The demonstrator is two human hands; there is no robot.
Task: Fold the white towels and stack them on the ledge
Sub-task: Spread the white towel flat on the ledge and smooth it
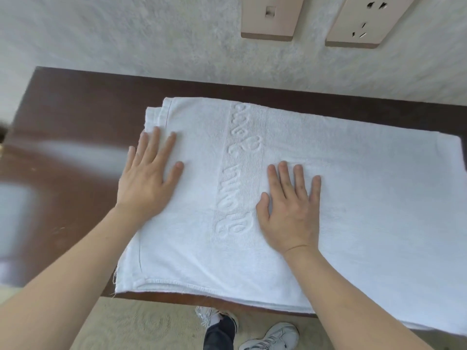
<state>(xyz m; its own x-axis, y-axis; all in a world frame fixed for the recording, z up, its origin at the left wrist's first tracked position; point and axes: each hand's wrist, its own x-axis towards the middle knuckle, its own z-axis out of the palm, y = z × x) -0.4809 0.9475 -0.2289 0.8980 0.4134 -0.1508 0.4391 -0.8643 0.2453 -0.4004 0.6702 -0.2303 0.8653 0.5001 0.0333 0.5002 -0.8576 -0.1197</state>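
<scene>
dark ledge: one white towel, two flat hands

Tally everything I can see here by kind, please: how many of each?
Hands: 2, left and right, both flat on the towel
Towel: 1, white, layered
Ledge: 1, dark brown
Wall plates: 2, one and a socket
Shoes: 2, one and another
Total: 8

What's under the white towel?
The white towel lies on a dark brown ledge. More folded cloth layers show at its edges; anything else beneath is hidden.
</scene>
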